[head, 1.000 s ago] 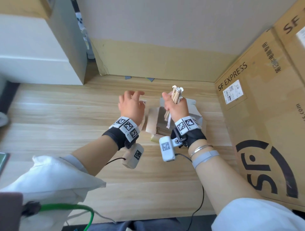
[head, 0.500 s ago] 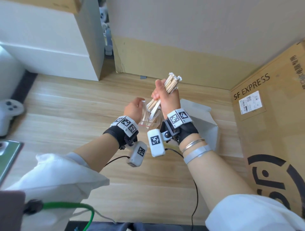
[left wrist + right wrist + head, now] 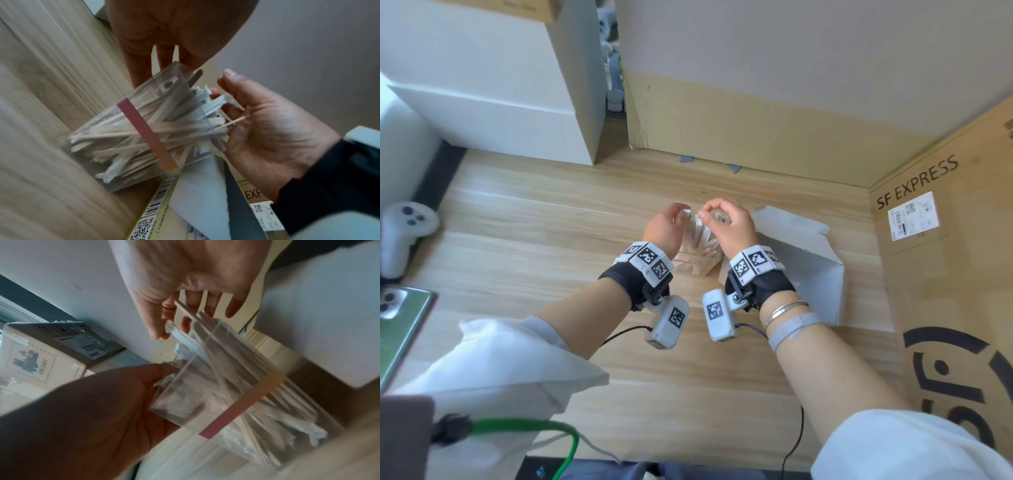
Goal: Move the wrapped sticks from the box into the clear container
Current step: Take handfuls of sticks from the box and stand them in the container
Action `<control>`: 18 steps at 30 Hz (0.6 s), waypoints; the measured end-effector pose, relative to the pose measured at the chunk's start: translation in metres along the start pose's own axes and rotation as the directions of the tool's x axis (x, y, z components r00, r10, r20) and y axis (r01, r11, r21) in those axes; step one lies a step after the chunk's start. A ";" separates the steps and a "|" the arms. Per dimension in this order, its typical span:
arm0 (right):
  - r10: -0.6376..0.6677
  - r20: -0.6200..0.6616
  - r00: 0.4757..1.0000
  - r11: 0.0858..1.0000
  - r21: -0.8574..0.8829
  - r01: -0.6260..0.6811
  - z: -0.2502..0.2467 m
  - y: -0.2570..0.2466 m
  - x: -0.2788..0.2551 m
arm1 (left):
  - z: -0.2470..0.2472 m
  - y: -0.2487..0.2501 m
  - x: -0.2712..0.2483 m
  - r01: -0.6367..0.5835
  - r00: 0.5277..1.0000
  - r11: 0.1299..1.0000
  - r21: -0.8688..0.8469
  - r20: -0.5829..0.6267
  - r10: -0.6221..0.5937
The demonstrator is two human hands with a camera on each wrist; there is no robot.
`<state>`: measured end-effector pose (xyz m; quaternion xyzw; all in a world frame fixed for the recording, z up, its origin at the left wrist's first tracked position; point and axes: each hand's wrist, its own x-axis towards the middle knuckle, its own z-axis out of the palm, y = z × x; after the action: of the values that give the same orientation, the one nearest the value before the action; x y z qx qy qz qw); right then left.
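The clear container (image 3: 693, 265) with a red band stands on the wooden table between my hands. Several wrapped sticks (image 3: 144, 133) lean inside it, their tops poking above the rim. My left hand (image 3: 674, 219) grips the container's side, thumb at the rim (image 3: 164, 368) and fingers (image 3: 141, 69) behind the far wall. My right hand (image 3: 717, 212) hovers over the opening and pinches the top of a wrapped stick (image 3: 171, 326) between thumb and fingers. The white box (image 3: 808, 260) lies open just right of the container.
A large SF Express carton (image 3: 945, 274) walls off the right side and another carton (image 3: 756, 120) the back. A white box (image 3: 500, 85) stands at the back left. A game controller (image 3: 404, 233) and a phone (image 3: 400, 325) lie at the left edge.
My right hand has lowered the bundle of sticks from above into the container. My left hand, spread open a second ago, now holds the container's side.
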<state>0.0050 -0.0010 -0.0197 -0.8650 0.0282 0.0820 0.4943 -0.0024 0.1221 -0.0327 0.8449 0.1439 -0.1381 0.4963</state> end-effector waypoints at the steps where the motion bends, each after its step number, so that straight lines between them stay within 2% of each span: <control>1: -0.007 -0.015 1.000 1.000 -0.021 0.006 0.000 0.002 0.000 | 0.001 -0.001 0.000 -0.001 1.000 1.000 -0.001 0.000 0.001; 6: 0.017 -0.058 0.998 1.000 -0.012 -0.018 -0.008 0.008 -0.002 | 0.005 0.001 -0.001 0.001 0.999 1.000 -0.015 -0.039 -0.001; 11: 0.031 -0.124 0.992 0.999 -0.028 -0.034 -0.032 0.014 -0.003 | 0.016 0.026 -0.007 -0.145 0.979 0.989 -0.003 -0.144 0.143; 18: 0.088 -0.125 0.988 0.996 -0.009 -0.090 -0.069 0.038 -0.017 | 0.051 0.059 -0.026 -0.261 0.964 0.965 0.010 -0.047 0.261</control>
<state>-0.0085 -0.0802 -0.0151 -0.8698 0.0969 0.0501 0.4811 -0.0084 0.0469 0.0002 0.8605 0.0429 -0.0517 0.5049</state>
